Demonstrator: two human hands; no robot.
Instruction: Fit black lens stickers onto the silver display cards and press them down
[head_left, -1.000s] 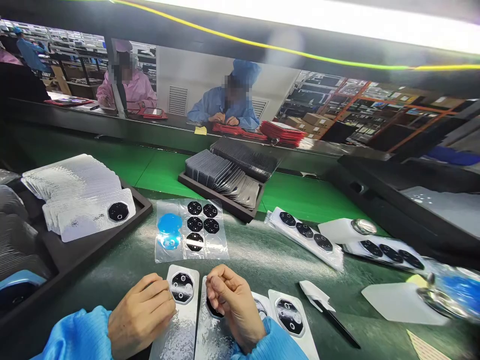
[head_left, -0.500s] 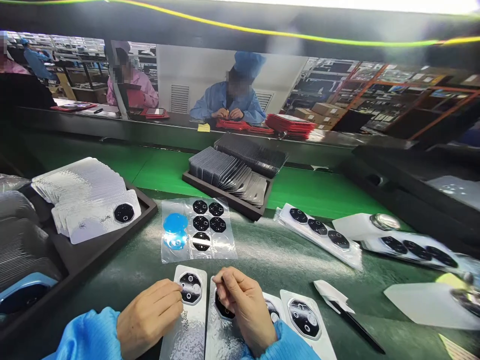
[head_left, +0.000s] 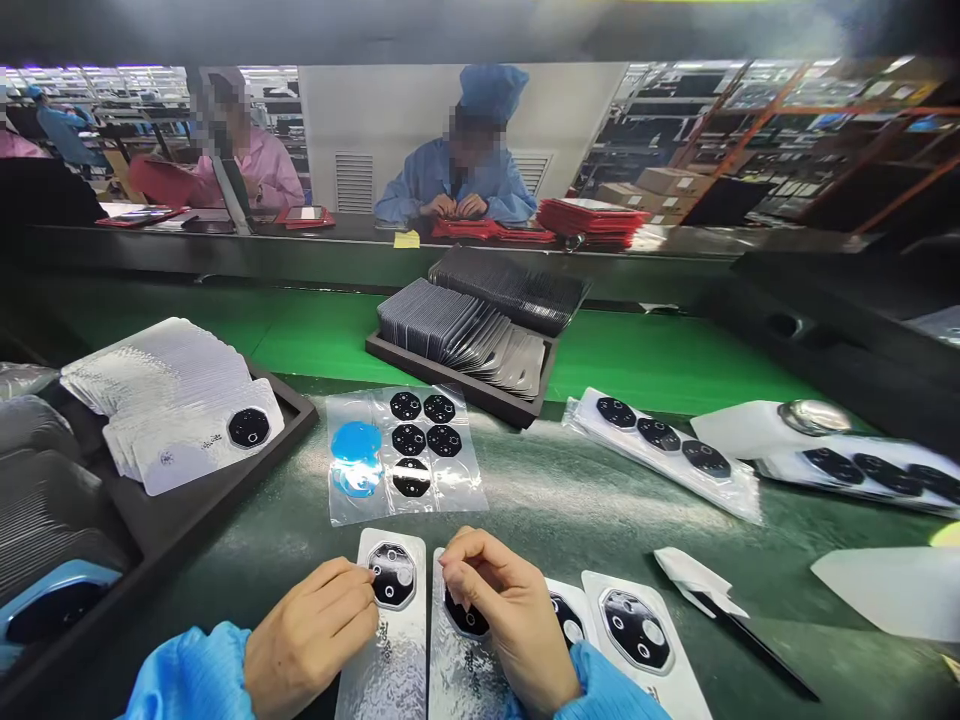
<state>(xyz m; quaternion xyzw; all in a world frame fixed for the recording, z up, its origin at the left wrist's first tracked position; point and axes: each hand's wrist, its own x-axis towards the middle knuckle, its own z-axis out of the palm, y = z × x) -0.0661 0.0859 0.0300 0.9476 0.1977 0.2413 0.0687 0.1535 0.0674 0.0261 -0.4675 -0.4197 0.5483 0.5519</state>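
Four silver-white, phone-back-shaped panels, each with a black octagonal camera piece, lie in a row at the front of the bench. My left hand [head_left: 315,630] is closed, its fingertips pressed together at the left edge of the camera piece [head_left: 391,577] on the leftmost panel [head_left: 382,660]. Over the second panel [head_left: 461,675], my right hand [head_left: 514,610] is pinched, thumb against forefinger. Anything between those fingertips is too small to make out. That hand partly covers the second panel's camera piece [head_left: 466,615] and the third panel [head_left: 570,610]. The fourth panel [head_left: 637,630] lies furthest right.
Behind my hands lies a clear sheet [head_left: 469,490] of black octagonal stickers. A dark tray [head_left: 289,425] of stacked panels stands left, another tray [head_left: 517,412] of thin plates further back. Rightward are bagged camera pieces [head_left: 660,440] and a black-handled tool [head_left: 757,635] with white wrapping.
The view has tilted and shifted a little, so the bench things sit slightly further right. Both hands keep nearly the same pose over the panels. Across the bench, a pink-sleeved person has moved a red folder left.
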